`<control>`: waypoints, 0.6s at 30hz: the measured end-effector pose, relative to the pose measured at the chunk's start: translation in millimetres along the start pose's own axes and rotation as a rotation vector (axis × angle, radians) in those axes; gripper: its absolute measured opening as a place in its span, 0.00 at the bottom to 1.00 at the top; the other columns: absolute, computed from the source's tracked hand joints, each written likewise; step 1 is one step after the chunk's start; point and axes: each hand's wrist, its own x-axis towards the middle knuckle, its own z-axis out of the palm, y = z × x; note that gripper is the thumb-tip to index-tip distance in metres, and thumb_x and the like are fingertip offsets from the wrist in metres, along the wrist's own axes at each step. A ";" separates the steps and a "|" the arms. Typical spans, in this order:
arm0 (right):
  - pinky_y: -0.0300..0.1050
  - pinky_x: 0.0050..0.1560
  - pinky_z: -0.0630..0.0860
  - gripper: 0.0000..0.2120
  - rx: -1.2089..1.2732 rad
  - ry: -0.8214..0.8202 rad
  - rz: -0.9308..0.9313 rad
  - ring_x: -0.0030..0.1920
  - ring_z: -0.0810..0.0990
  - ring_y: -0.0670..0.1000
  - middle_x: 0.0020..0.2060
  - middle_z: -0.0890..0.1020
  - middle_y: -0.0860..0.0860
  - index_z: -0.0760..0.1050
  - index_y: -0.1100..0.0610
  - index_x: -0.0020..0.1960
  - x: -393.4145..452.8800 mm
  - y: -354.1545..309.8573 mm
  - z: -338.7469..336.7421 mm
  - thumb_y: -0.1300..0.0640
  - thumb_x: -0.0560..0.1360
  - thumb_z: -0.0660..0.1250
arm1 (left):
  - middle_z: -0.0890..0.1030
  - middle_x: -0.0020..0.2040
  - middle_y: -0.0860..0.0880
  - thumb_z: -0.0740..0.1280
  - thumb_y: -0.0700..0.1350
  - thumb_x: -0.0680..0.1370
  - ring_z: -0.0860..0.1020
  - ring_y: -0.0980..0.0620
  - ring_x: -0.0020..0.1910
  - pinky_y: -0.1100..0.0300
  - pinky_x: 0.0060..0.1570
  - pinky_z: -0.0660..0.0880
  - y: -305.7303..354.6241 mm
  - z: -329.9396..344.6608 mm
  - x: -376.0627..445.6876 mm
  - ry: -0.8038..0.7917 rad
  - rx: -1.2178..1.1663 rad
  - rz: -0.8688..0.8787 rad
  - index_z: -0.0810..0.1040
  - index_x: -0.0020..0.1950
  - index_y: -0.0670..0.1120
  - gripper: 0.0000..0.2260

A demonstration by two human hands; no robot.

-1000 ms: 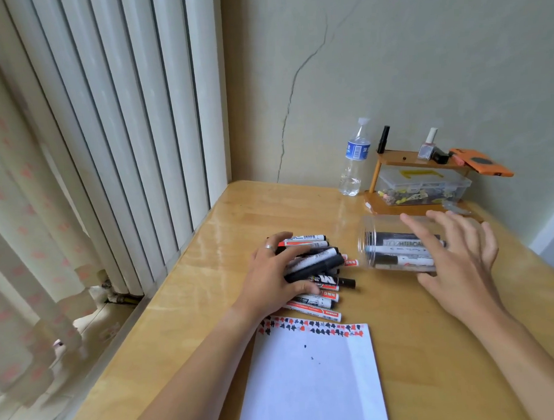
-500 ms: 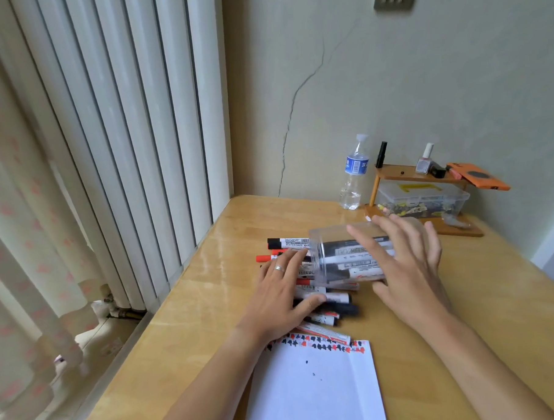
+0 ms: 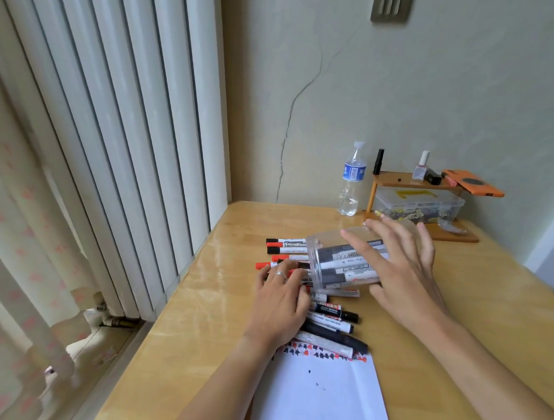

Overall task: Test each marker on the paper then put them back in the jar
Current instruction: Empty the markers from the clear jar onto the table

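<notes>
A clear plastic jar (image 3: 338, 258) lies on its side near the middle of the wooden table (image 3: 482, 299), its open mouth turned toward the left edge, with several markers visible through its wall. The right hand (image 3: 395, 268) is wrapped over the jar from above, fingers spread across the top and thumb under the near side, gripping it. Just left of the jar's mouth, a heap of loose markers (image 3: 324, 315) with red and black caps spreads from mid-table toward the near edge. The left hand (image 3: 281, 300) lies on this heap with its fingers stretched out and slack, a ring on one finger, pressing on the markers rather than closing round any. At the near edge, touching the lowest markers, sits a white paper (image 3: 319, 398) with a patterned top border and a few small ink dots. Toward the far edge stand a water bottle (image 3: 350, 181) and a small wooden shelf (image 3: 417, 184) over a clear box (image 3: 421, 206).
</notes>
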 end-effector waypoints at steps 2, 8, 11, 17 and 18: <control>0.69 0.78 0.48 0.61 0.008 0.008 0.000 0.79 0.62 0.60 0.75 0.68 0.55 0.61 0.41 0.81 1.7 -0.5 0.5 0.68 0.55 0.80 | 0.76 0.63 0.54 0.52 0.51 0.80 0.71 0.55 0.67 0.48 0.74 0.58 3.1 3.2 2.3 0.034 0.009 -0.086 0.78 0.61 0.51 0.18; 0.71 0.78 0.48 0.62 -0.019 0.017 -0.049 0.79 0.63 0.61 0.75 0.69 0.56 0.61 0.41 0.81 3.0 -1.0 4.3 0.71 0.54 0.80 | 0.78 0.60 0.52 0.53 0.49 0.79 0.75 0.52 0.63 0.48 0.72 0.64 7.2 2.9 5.5 0.151 0.017 -0.197 0.73 0.64 0.49 0.17; 0.70 0.78 0.47 0.62 -0.040 0.006 -0.050 0.79 0.63 0.61 0.75 0.68 0.56 0.62 0.41 0.81 4.2 1.8 2.9 0.70 0.54 0.81 | 0.75 0.70 0.51 0.52 0.50 0.79 0.69 0.53 0.71 0.51 0.73 0.63 7.4 1.4 5.6 0.102 -0.036 -0.135 0.68 0.76 0.48 0.25; 0.68 0.79 0.46 0.61 0.007 -0.055 0.048 0.79 0.61 0.59 0.76 0.67 0.53 0.59 0.39 0.81 -3.7 16.0 -0.1 0.68 0.56 0.81 | 0.73 0.72 0.52 0.50 0.50 0.82 0.67 0.56 0.73 0.50 0.75 0.60 5.5 1.8 3.4 0.064 -0.058 -0.074 0.69 0.77 0.51 0.24; 0.68 0.79 0.47 0.61 0.034 -0.072 0.071 0.79 0.61 0.58 0.76 0.67 0.52 0.58 0.38 0.81 -6.5 16.9 0.2 0.67 0.56 0.81 | 0.73 0.71 0.52 0.50 0.50 0.82 0.67 0.55 0.73 0.49 0.75 0.60 5.8 2.0 3.7 0.066 -0.052 -0.079 0.69 0.77 0.50 0.24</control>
